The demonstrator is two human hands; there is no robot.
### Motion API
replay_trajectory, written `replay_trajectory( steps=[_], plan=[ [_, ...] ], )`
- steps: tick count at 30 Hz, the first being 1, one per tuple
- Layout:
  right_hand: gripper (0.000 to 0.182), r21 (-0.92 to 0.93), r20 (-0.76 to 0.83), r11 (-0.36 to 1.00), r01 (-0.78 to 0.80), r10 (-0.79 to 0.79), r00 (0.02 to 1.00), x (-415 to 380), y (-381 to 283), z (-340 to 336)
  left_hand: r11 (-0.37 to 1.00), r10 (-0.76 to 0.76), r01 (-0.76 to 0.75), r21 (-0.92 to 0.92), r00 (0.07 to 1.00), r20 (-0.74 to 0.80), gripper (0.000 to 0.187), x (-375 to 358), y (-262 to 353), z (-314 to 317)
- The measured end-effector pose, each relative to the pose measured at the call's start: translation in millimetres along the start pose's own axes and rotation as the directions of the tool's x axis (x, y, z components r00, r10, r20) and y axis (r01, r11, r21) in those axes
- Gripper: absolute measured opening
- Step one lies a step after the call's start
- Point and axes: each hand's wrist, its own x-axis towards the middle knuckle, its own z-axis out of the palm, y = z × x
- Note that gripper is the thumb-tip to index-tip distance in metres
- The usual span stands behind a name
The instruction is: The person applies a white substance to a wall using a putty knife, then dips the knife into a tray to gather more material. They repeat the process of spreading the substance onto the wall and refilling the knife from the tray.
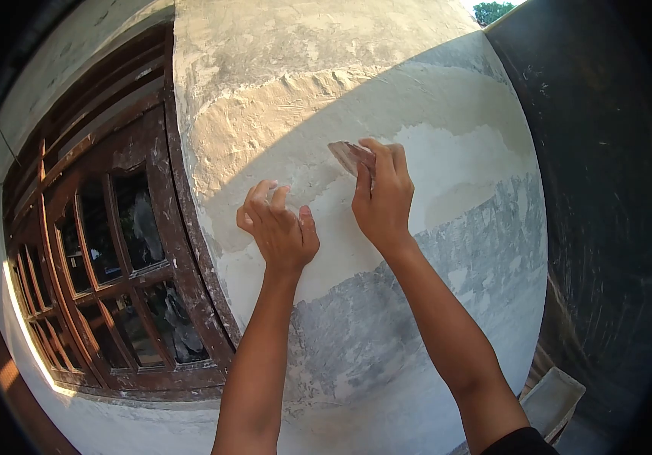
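My right hand (384, 196) grips a flat scraper (352, 156), brownish with pale smears, between thumb and fingers. Its edge is up against the plastered wall (447, 163), where a smooth pale coat spreads over rougher grey. To the left, my left hand (276, 227) is raised close to the same wall, fingers bent and apart, with whitish residue on the fingertips. No tool shows in it. Rough, ridged plaster (257, 114) lies above both hands, partly in sunlight.
A brown wooden window (106, 265) with glass panes and a paint-flecked frame borders the wall on the left. On the right stands a dark surface (606, 189). A pale trough-like container (553, 402) sits low at the right.
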Motion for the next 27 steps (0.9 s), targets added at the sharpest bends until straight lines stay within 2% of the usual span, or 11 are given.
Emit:
replay_trajectory(
  steps=[2,3,6,8,12,14,17,20,22,25,27],
  plan=[
    [0.044,-0.006,0.118,0.982,0.191,-0.189,0.975,-8,-4,-4,0.999,-0.02,0.021,0.041,1.0,-0.02,0.046,0,-1,0],
    [0.04,0.011,0.079,0.956,0.292,-0.292,0.953,-13,-5,0,0.998,-0.033,0.034,0.048,0.999,-0.028,0.046,-1,-2,1],
    [0.039,-0.045,0.228,0.87,0.491,-0.469,0.853,-31,0,6,0.996,-0.066,0.069,0.059,0.997,-0.044,0.045,-2,-4,1],
    [0.039,-0.058,0.281,0.87,0.49,-0.457,0.844,-43,7,14,0.994,-0.082,0.085,0.063,0.995,-0.052,0.044,-1,-5,1],
    [0.041,-0.044,0.411,0.872,0.487,-0.428,0.805,-75,6,5,0.964,-0.236,0.253,0.083,0.956,-0.174,0.038,-1,-6,1],
    [0.042,-0.011,0.408,0.884,0.467,-0.422,0.809,-79,2,-2,0.955,-0.259,0.28,0.094,0.947,-0.192,0.038,0,-7,2],
    [0.042,-0.082,0.273,0.909,0.409,-0.375,0.886,-63,2,4,0.971,-0.225,0.236,0.042,0.957,-0.186,0.037,-1,-8,2],
    [0.042,-0.09,0.307,0.918,0.386,-0.343,0.888,-54,3,12,0.97,-0.223,0.236,0.055,0.958,-0.182,0.038,0,-7,0],
    [0.041,-0.03,0.401,0.889,0.457,-0.408,0.82,-75,6,7,0.977,-0.2,0.21,0.032,0.961,-0.19,0.038,0,-8,1],
    [0.04,0.023,0.395,0.896,0.444,-0.416,0.819,-82,3,-7,0.966,-0.251,0.258,0.034,0.958,-0.14,0.044,-3,-7,0],
    [0.04,-0.033,0.305,0.912,0.408,-0.379,0.874,-64,2,-5,0.965,-0.254,0.261,0.03,0.956,-0.144,0.044,-3,-6,1]
  ],
)
